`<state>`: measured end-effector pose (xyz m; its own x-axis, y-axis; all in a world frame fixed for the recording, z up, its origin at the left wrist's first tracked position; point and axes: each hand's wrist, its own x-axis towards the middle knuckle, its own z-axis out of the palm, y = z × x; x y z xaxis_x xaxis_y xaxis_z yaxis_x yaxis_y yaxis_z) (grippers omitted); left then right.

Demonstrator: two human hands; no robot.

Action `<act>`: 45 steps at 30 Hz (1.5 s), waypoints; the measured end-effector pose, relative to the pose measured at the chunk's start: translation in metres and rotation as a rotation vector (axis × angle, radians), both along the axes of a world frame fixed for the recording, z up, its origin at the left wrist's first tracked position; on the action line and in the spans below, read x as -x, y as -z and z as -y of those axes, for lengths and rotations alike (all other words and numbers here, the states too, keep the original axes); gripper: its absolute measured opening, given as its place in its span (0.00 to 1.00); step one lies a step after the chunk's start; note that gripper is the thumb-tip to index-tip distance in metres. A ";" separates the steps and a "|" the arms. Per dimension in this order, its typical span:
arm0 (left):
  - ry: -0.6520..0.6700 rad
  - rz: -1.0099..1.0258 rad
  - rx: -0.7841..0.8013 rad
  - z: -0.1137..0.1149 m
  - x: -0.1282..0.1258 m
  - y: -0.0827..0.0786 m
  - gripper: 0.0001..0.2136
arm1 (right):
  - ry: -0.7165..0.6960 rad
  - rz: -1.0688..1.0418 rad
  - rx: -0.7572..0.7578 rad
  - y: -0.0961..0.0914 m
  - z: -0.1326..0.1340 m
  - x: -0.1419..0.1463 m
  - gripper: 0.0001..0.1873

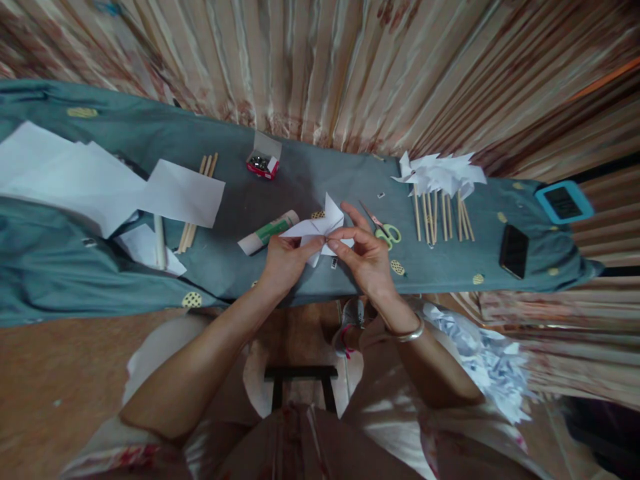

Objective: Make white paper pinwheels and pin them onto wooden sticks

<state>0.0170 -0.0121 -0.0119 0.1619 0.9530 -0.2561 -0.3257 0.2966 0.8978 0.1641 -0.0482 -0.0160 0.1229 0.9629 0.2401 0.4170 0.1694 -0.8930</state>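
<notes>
Over the middle of the table's near side, both hands hold a white paper pinwheel (331, 217) with pointed blades. My left hand (286, 261) is closed on its left part, thumb near the centre. My right hand (367, 257) pinches the paper by the centre with thumb and forefinger; whatever small thing may sit between those fingertips is hidden. Just left of the pinwheel lies a glue stick (270, 231) with a green label. Right beside my right hand are scissors (385, 233) with light green handles.
White paper sheets (75, 180) and wooden sticks (209, 165) lie at left. A small open box (263, 163) of shiny pieces stands behind. Several finished pinwheels (440, 175) on sticks, a black phone (514, 251) and a blue-framed device (564, 202) lie right. Paper scraps (487, 360) are heaped below.
</notes>
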 end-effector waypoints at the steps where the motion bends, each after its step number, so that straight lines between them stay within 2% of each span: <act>1: -0.002 0.001 -0.004 0.000 0.000 0.000 0.09 | 0.001 -0.004 0.001 0.000 0.000 0.000 0.05; 11: -0.001 -0.029 -0.033 0.000 0.002 0.007 0.09 | 0.003 -0.046 0.024 0.001 0.000 0.001 0.03; 26: 0.017 -0.160 -0.156 0.000 0.004 0.011 0.10 | 0.020 0.037 0.033 -0.002 0.003 0.005 0.04; 33: 0.011 -0.221 -0.143 0.000 0.005 0.011 0.10 | 0.032 0.054 0.024 -0.003 0.005 0.007 0.03; 38: 0.019 -0.241 -0.206 0.000 0.005 0.011 0.09 | 0.021 0.043 0.029 -0.004 0.004 0.008 0.05; 45: 0.025 -0.253 -0.186 0.001 0.005 0.011 0.10 | 0.022 -0.053 0.029 -0.005 0.004 0.009 0.02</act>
